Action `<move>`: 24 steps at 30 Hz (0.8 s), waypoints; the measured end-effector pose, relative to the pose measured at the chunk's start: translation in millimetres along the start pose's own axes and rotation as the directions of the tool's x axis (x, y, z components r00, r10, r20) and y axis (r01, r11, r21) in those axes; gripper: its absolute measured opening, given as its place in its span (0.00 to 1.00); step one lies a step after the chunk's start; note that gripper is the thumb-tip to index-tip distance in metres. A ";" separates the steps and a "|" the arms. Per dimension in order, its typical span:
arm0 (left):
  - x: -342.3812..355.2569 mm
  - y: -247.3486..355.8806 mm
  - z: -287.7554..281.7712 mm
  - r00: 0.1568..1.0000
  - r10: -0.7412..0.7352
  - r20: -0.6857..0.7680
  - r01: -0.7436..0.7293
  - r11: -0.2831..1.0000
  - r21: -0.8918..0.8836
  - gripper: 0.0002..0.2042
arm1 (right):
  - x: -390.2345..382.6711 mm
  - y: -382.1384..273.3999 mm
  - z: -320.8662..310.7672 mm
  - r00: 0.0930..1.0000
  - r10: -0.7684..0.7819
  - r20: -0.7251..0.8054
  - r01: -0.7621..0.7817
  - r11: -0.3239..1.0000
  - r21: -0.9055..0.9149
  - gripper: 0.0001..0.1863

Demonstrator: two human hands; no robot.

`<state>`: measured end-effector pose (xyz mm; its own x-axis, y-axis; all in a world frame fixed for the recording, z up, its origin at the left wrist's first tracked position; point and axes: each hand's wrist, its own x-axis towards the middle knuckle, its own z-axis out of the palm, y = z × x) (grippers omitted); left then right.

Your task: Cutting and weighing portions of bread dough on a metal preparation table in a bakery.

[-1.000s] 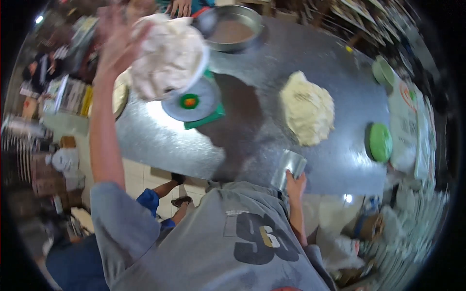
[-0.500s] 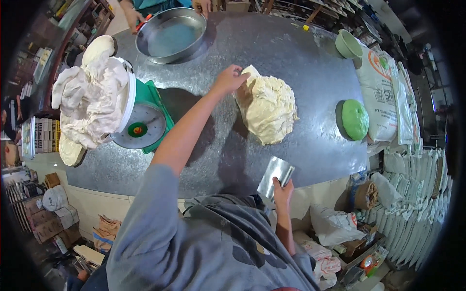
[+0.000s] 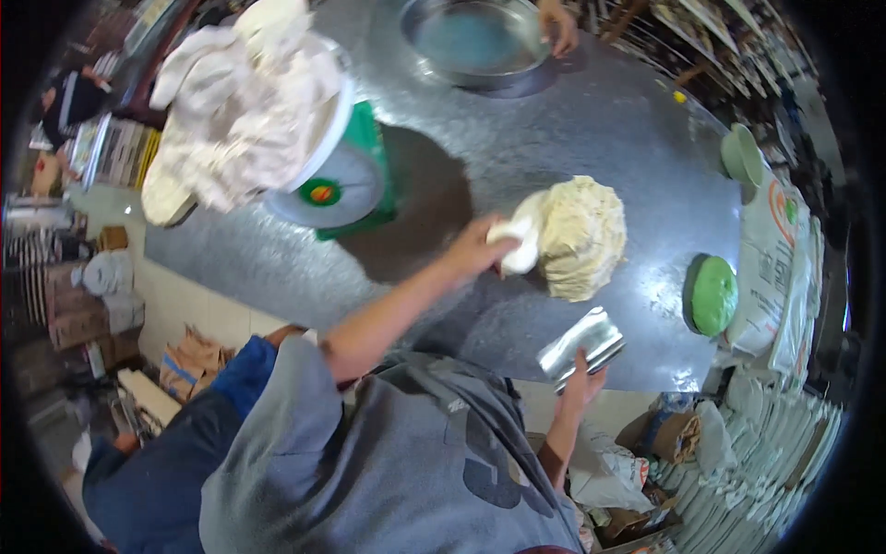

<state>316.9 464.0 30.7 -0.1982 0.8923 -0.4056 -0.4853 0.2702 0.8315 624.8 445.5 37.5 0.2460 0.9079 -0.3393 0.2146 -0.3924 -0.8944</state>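
Note:
My left hand is closed on a pale dough piece at the left side of a creamy yellow dough mound. Whether the piece is fully parted from the mound I cannot tell. My right hand grips a shiny metal dough scraper by its near edge, close to the table's front edge and apart from the mound. To the left stands a green scale. A white tub rests on it, heaped with whitish dough that hangs over the rim.
A round metal pan lies at the far side, with another person's hand at its rim. At the right are a green dough ball, a pale green bowl and white sacks. Another person in dark blue clothing is at the lower left.
My left hand has drawn toward me from the mound's far left corner, with the dough piece now in its fingers. The scraper stays in my right hand. The whole view has shifted.

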 end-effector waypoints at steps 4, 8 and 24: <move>-70.2 -77.2 -3.1 0.961 -0.060 -0.268 0.073 0.997 0.038 0.17 | -12.8 -73.7 44.7 0.959 -0.237 0.152 0.242 0.970 -0.014 0.21; -52.3 -75.2 -39.0 0.958 0.142 -0.249 -0.036 0.922 0.385 0.14 | -36.7 -138.3 84.3 0.802 -0.383 0.459 0.538 0.798 -0.273 0.19; -104.1 -63.1 -46.1 0.898 0.426 -0.110 -0.241 0.686 0.687 0.18 | -25.3 -82.4 223.7 0.729 -0.307 0.612 0.681 0.235 -0.693 0.13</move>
<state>328.9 337.4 2.9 -0.4788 0.8764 -0.0517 0.3001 0.2187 0.9285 389.4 487.8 54.6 -0.4652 0.8723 -0.1506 0.8733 0.4245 -0.2390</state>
